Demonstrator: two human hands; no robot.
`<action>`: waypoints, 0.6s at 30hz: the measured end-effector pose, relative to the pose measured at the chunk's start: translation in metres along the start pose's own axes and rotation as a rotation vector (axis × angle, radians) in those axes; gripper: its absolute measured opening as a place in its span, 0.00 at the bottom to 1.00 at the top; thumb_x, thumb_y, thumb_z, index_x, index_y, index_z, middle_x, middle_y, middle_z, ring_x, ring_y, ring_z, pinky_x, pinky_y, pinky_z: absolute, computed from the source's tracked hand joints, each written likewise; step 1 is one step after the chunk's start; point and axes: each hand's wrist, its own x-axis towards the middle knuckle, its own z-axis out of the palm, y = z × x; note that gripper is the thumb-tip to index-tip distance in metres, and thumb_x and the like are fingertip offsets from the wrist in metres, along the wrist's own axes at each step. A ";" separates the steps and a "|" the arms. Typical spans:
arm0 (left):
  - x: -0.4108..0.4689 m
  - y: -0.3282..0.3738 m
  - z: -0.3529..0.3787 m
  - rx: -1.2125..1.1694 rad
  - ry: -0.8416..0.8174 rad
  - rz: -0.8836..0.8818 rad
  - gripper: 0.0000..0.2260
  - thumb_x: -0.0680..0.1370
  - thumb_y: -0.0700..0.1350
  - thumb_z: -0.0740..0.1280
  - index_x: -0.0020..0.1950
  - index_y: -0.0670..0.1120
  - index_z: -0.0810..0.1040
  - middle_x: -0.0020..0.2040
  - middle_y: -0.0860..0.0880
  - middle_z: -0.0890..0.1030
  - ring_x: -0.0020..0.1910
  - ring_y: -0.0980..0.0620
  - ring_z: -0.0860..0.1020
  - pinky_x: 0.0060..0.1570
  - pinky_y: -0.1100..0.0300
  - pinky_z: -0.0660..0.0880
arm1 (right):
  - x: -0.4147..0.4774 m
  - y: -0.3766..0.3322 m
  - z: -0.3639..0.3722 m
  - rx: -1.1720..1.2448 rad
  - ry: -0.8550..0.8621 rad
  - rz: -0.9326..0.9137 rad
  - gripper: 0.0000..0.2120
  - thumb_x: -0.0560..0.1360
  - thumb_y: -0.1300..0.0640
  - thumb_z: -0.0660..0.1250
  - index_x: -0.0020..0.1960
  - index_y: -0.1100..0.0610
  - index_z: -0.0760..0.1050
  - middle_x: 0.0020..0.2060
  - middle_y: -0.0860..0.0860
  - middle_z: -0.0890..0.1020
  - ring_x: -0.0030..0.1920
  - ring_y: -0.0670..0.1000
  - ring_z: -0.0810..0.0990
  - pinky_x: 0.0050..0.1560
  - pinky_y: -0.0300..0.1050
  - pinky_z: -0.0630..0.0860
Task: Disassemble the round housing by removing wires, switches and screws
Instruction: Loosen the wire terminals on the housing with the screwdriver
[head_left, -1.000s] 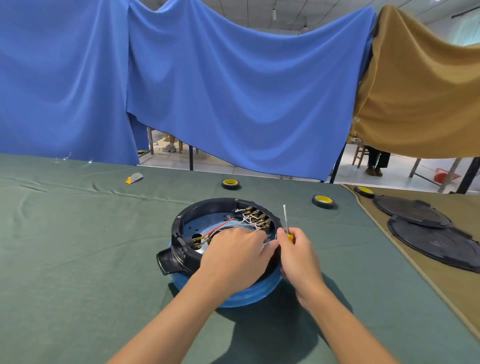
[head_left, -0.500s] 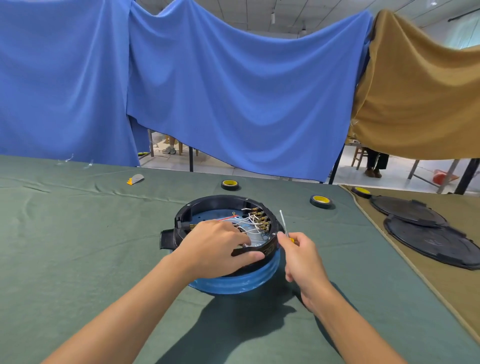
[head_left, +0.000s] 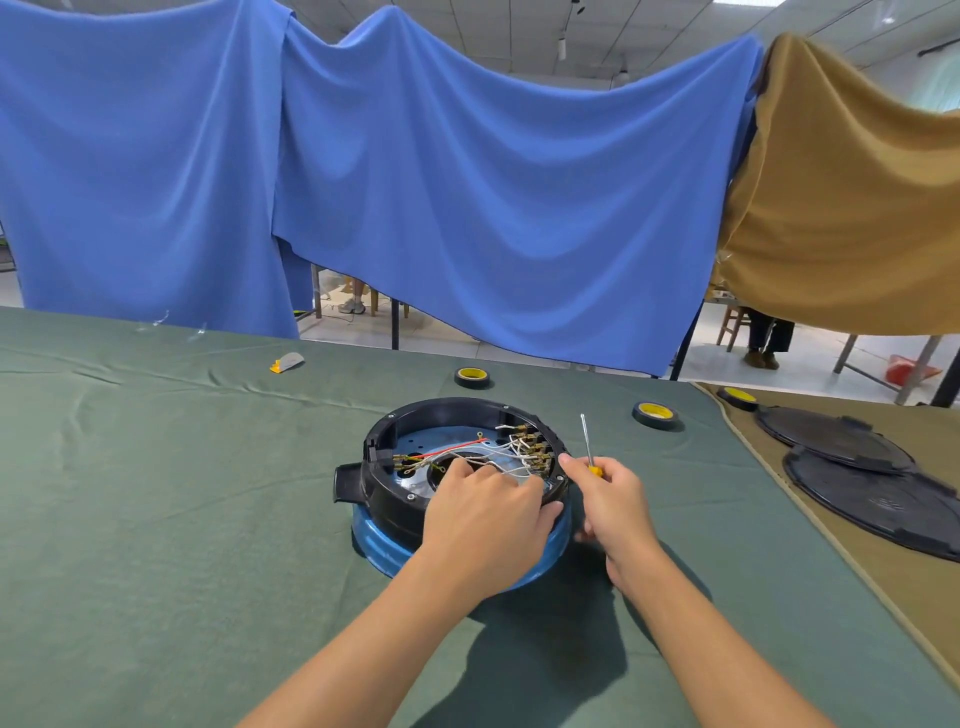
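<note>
While the fingers (head_left: 467, 470) of your left hand (head_left: 483, 517) curl over the near rim of the housing (head_left: 447, 407) and reach in among the wires (head_left: 501, 451), your thumb presses the rim's outer wall, so the hand grips the housing. Whether a wire is pinched too, you cannot tell. Your right hand (head_left: 615, 506) is closed round a screwdriver (head_left: 597, 472), its yellow handle poking out above the fist and its thin shaft pointing up, clear of the housing. That hand's index finger stretches out to touch the rim's right edge. White wires and one red one run to a row of brass terminals (head_left: 532, 447) along the inner right wall. The housing, a black ring on a blue base, sits on the green-covered table (head_left: 156, 493) just in front of you. Three tape rolls (head_left: 471, 376) lie beyond it, and two black lids (head_left: 831, 436) lie well off to the right. Blue cloth (head_left: 467, 182) and tan cloth (head_left: 857, 208) hang behind.
</note>
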 end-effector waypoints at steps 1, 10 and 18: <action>-0.002 -0.002 -0.001 -0.005 0.003 0.024 0.20 0.82 0.58 0.49 0.48 0.50 0.76 0.41 0.50 0.83 0.42 0.46 0.80 0.45 0.52 0.66 | -0.001 0.000 0.001 0.013 -0.006 0.011 0.11 0.74 0.47 0.69 0.47 0.54 0.76 0.33 0.51 0.75 0.35 0.53 0.74 0.28 0.42 0.72; -0.011 -0.013 -0.005 -0.062 -0.011 0.080 0.20 0.82 0.57 0.48 0.45 0.51 0.77 0.40 0.51 0.83 0.43 0.47 0.80 0.45 0.53 0.68 | -0.012 -0.004 -0.006 -0.021 -0.032 -0.017 0.10 0.74 0.48 0.69 0.45 0.55 0.77 0.30 0.48 0.75 0.32 0.49 0.73 0.29 0.41 0.72; 0.001 0.014 -0.002 -0.025 -0.052 0.019 0.19 0.84 0.53 0.50 0.49 0.45 0.76 0.46 0.45 0.82 0.48 0.42 0.77 0.50 0.51 0.63 | -0.015 -0.030 -0.052 -0.508 -0.066 -0.321 0.11 0.80 0.54 0.60 0.52 0.58 0.79 0.37 0.54 0.81 0.26 0.43 0.71 0.33 0.45 0.74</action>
